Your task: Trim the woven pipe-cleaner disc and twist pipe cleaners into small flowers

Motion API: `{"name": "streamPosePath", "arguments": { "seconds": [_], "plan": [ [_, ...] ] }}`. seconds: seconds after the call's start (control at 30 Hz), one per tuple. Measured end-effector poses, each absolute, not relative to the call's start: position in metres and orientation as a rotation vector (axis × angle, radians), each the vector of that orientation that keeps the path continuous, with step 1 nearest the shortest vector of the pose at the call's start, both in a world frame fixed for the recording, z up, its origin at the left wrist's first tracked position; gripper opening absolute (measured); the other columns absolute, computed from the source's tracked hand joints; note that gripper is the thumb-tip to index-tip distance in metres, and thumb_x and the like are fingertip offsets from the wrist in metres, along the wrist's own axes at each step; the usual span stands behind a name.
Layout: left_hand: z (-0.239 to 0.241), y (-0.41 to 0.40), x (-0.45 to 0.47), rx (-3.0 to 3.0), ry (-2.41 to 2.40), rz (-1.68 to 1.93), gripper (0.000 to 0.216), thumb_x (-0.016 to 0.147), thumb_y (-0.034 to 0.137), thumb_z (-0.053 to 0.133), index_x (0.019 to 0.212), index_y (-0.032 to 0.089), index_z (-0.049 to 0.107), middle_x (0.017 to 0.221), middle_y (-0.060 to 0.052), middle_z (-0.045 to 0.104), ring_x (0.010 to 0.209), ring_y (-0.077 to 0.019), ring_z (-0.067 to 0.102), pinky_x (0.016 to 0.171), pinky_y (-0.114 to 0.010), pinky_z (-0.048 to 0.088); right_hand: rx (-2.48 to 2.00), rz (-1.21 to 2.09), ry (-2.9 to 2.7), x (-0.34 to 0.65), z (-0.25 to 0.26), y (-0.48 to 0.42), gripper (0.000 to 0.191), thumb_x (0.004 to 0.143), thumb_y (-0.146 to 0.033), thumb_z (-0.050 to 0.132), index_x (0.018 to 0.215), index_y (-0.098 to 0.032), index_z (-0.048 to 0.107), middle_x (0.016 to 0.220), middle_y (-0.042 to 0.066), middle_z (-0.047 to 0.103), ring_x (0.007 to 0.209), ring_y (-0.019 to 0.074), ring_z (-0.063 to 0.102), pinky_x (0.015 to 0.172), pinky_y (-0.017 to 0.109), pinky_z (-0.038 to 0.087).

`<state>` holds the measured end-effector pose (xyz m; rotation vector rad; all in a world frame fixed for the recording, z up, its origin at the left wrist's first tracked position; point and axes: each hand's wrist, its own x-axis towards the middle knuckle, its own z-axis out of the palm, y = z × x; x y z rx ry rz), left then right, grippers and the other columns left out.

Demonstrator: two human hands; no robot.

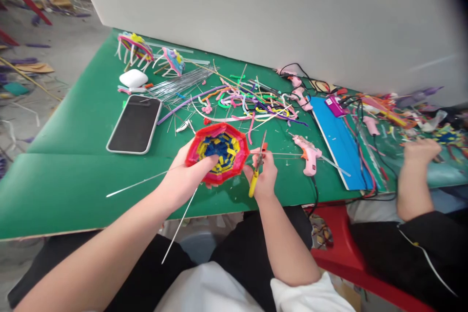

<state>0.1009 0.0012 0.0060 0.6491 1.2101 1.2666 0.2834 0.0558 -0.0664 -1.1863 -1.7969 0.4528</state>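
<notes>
My left hand grips a round woven pipe-cleaner disc, red at the rim with yellow and blue in the middle, held just above the green table. A thin metal wire runs down from under the disc past the table edge. My right hand is closed on small cutters with yellow handles, their tip pointing up beside the disc's right rim.
A phone lies face up at the left, a white case and two finished pipe-cleaner pieces behind it. Loose pipe cleaners and wires fill the middle. A pink glue gun lies to the right. Another person's hand rests at far right.
</notes>
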Motion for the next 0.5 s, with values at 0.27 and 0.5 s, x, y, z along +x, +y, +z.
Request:
{"name": "streamPosePath", "arguments": {
  "seconds": [0.27,0.5],
  "plan": [
    [0.0118,0.0006,0.1009,0.662,1.231,1.203,0.030,0.066,0.026,0.065,0.095,0.018,0.060,0.070,0.001,0.063,0.047,-0.0133,0.059,0.035,-0.021,0.047,-1.207,0.402,-1.851,0.2850,-0.0730,0.0553,0.028,0.067,-0.025,0.060,0.094,-0.023,0.053,0.066,-0.005,0.044,0.055,0.0110,0.044,0.053,0.025,0.040],
    [0.0073,0.0003,0.1008,0.620,1.189,1.217,0.028,0.066,0.027,0.068,0.091,0.019,0.060,0.065,0.003,0.062,0.042,-0.0126,0.058,0.032,-0.020,0.046,-1.218,0.363,-1.870,0.2832,-0.0682,0.0547,0.030,0.062,-0.022,0.059,0.091,-0.021,0.052,0.064,-0.005,0.044,0.054,0.0108,0.042,0.051,0.025,0.038]
  ]
}}
